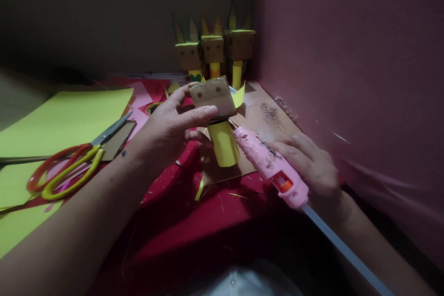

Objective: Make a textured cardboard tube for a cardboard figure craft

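Observation:
My left hand (183,120) grips a small cardboard box head (211,98) with two dark dots for eyes, thumb across its front. Below the box is a yellow paper tube (225,144), tilted a little. A pink hot glue gun (267,162) is in my right hand (308,162), its nozzle touching or very near the joint between box and tube. A long translucent glue stick (342,243) sticks out of the gun's back end. My right fingers are partly hidden behind the gun. A curl of yellow paper (239,96) shows at the box's right side.
Scissors (74,164) with red and yellow handles lie on yellow paper sheets (62,118) at left. Three similar box-headed figures (215,48) with pointed ears stand at the back. A cardboard sheet (256,115) lies on the red tablecloth (180,208). A pink wall (364,64) rises at right.

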`<state>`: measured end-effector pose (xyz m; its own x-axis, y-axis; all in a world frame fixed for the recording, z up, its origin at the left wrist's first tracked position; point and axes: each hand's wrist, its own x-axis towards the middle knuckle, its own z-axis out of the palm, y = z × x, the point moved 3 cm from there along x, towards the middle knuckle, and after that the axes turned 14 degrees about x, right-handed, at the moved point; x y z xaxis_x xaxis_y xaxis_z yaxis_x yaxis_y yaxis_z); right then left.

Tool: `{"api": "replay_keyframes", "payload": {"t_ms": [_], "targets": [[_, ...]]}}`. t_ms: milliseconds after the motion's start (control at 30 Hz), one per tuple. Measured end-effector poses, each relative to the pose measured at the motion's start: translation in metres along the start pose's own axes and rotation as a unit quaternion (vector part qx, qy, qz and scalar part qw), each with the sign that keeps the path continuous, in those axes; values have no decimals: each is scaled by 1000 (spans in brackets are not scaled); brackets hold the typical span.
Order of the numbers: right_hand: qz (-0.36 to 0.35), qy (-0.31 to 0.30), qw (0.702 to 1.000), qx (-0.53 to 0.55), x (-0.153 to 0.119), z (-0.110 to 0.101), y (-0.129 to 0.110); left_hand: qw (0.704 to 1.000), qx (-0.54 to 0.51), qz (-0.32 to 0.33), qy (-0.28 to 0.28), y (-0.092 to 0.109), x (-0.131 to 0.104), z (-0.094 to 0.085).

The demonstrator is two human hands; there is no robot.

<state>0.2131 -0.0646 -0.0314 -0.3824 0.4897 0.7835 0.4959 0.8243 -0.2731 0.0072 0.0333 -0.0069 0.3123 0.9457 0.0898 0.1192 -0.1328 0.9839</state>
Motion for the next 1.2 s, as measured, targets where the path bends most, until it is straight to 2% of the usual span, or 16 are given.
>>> {"api": "replay_keyframes", "payload": {"t_ms": [233, 333, 467, 533, 633, 733, 833, 867, 967, 1100, 1200], "targets": [[-2, 8, 1000, 8, -4, -4, 0, 1000, -9, -1, -6, 0, 2, -1], [45, -12, 992, -113, -7, -6, 9, 1000, -20, 13, -3, 1, 3, -3], [166, -95, 929, -317, -8, -7, 36, 999, -13, 27, 23, 4, 3, -7], [217, -149, 900, -348, -9, -7, 49, 999, -9, 24, 33, 5, 3, -8], [261, -213, 879, -339, -12, -11, 64, 999, -16, 23, 41, 7, 3, -10], [253, -239, 892, -288, -9, -18, 63, 998, -23, 32, 47, 8, 4, -11], [195, -175, 942, -212, 10, -21, 41, 998, -26, 38, 47, 9, 4, -12], [175, -147, 960, -162, 19, -18, 31, 998, -28, 38, 47, 9, 3, -11], [111, -150, 982, -14, 39, 7, 7, 998, -35, 42, 41, 12, 1, -10], [95, -66, 993, 3, 44, 33, 2, 997, -47, 45, 34, 15, -1, -9], [81, -24, 996, 22, 38, 37, 7, 998, -43, 41, 29, 15, -1, -7]]}}
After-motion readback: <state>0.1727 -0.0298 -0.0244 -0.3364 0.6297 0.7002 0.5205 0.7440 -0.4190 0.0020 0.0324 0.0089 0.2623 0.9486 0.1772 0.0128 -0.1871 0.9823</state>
